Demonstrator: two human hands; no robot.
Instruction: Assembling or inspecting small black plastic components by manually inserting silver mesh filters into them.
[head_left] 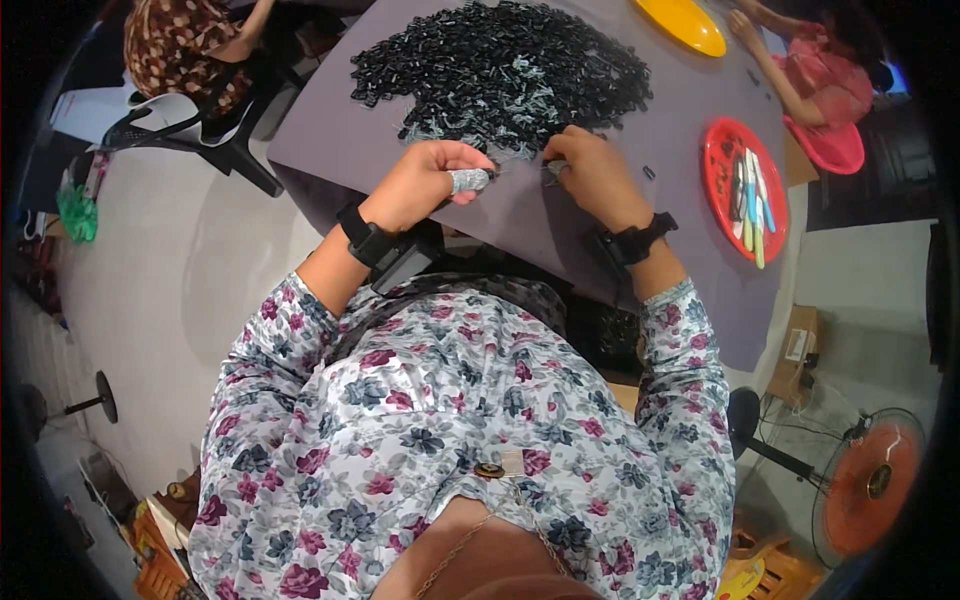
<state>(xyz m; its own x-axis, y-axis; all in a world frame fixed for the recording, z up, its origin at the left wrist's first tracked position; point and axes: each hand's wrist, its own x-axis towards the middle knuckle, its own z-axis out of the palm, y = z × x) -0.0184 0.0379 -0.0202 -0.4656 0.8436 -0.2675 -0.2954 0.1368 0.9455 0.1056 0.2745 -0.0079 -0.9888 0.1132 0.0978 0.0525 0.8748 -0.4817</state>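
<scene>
Item, hands: my left hand (420,182), its thumb wrapped in silvery-grey material, is pinching a small dark piece (493,172) between thumb and fingertips; my right hand (598,182) is bunching its fingers against the thumb just beside it, and whether it is gripping anything I cannot tell.

Item, heap: a broad spread of small, glossy black pieces (440,60) is covering the far part of the purple-grey, smooth-topped desk (330,135), just beyond my fingers. Pale, translucent slivers (530,75) are lying mixed through its middle and near edge.

Item, progress: one piece is occupying my left hand; by my judgement, most are remaining in the heap. A finished batch I am not managing to identify. One loose black piece (649,173) is lying apart, right of my right hand.

Item, surroundings: a red, oval plastic tray (713,185) is holding slim tools with white, blue and yellow-green handles (752,200) and some dark bits. A yellow, oval plastic plate (685,24) is resting at the far edge, near a co-worker in a pink top (822,80). Another, in a brown spotted top (185,50), is sitting at far left.

Item, obstructions: the slivers are cluttering the heap's near edge; tray and tools are lying clear of my hands.
</scene>
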